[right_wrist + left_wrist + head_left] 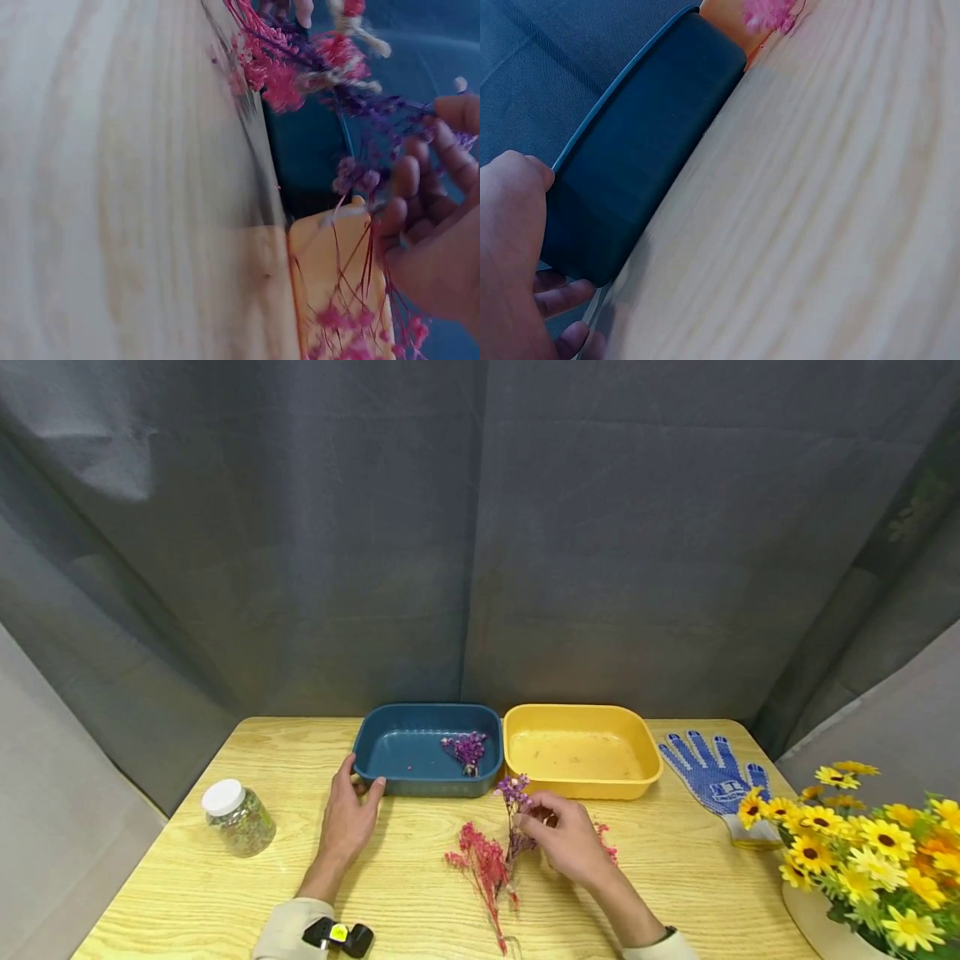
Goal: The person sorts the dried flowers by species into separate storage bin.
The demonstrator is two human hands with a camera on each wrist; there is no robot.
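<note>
My left hand point(351, 822) grips the front left corner of a dark blue tray point(420, 786); in the left wrist view its thumb and fingers point(562, 298) lie around that corner. Over the table, my right hand point(572, 839) pinches a sprig of purple dried flowers point(514, 789) between thumb and forefinger. Pink dried flowers point(483, 858) are just left of the sprig, and more pink blossoms point(607, 843) show behind the right hand. In the right wrist view, pink flowers point(283, 86) and twine overlap the purple stems. A purple bunch point(468, 750) lies inside the blue tray.
A yellow tray point(581, 788) stands against the blue tray's right side. Farther right lie a blue-dotted work glove point(708, 777) and a white pot point(821, 922) of yellow flowers point(862, 835). A white-lidded jar point(243, 822) stands at the left. Dark curtain hangs behind the table.
</note>
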